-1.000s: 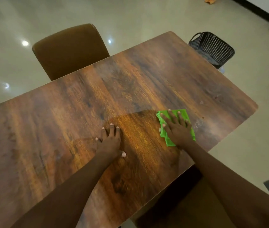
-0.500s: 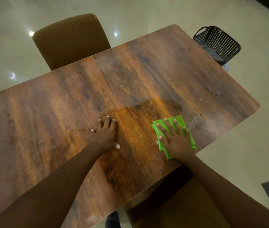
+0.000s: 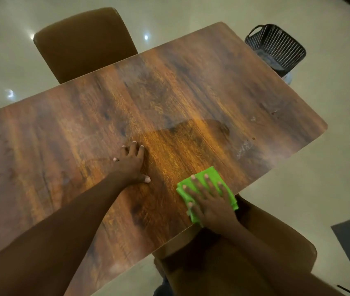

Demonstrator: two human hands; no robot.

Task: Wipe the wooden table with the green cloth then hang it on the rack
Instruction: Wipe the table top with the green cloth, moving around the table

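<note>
Green cloth (image 3: 210, 173), one only, folded to a rough square and lying flat on the wooden tabletop (image 3: 191, 92), hard by its near edge, toward the right-hand end. Pressed from above by the right hand (image 3: 210, 202), palm down, fingers straight and spread, nothing curled round the fabric; cloth directly beneath that hand, with green showing past the fingertips and at both sides. Left hand (image 3: 131, 165) likewise flat and spread, bare on the wood, to the left of the cloth and a little farther in, apart from it, seemingly bracing. Right hand therefore the nearer, being the one on the cloth. Right fingers pointing away from the near edge and slightly leftward, so probably a push out across the wood next, perhaps toward the whitish smears (image 3: 244, 147) beyond and to the right. Wiping judged under way; hanging not yet begun, no rack anywhere in view. Count: two hands, one cloth, one tabletop, two brown chairs, namely far chair (image 3: 84, 43) and near chair (image 3: 276, 242) below the right forearm, and one black slatted basket (image 3: 276, 48) on the floor past the far right corner
</note>
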